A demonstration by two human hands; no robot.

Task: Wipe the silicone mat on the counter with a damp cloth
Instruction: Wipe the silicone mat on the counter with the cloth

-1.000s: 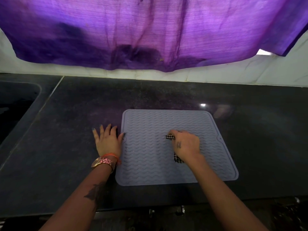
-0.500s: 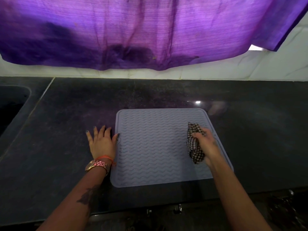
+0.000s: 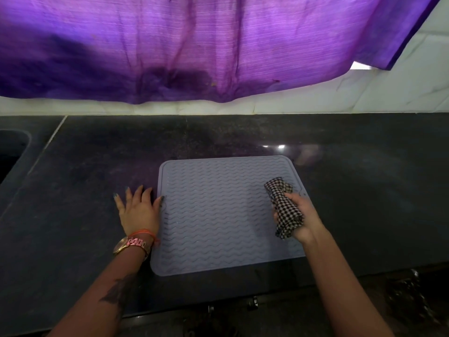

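Wiping is going on, I think. I am gripping the cloth [image 3: 283,210] in my right hand [image 3: 301,215] at the mat's [image 3: 218,215] right edge. My left hand [image 3: 139,210] is lying flat, open, beside its left edge. Next I should be rubbing back across.

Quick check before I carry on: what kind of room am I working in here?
Most likely a home kitchen. A dark stone counter runs along a white tiled wall, a sink is set in at the far left, and a ridged silicone mat lies on the counter.

Wavy-ribbed matt mat [image 3: 218,215], glossy counter [image 3: 364,203]
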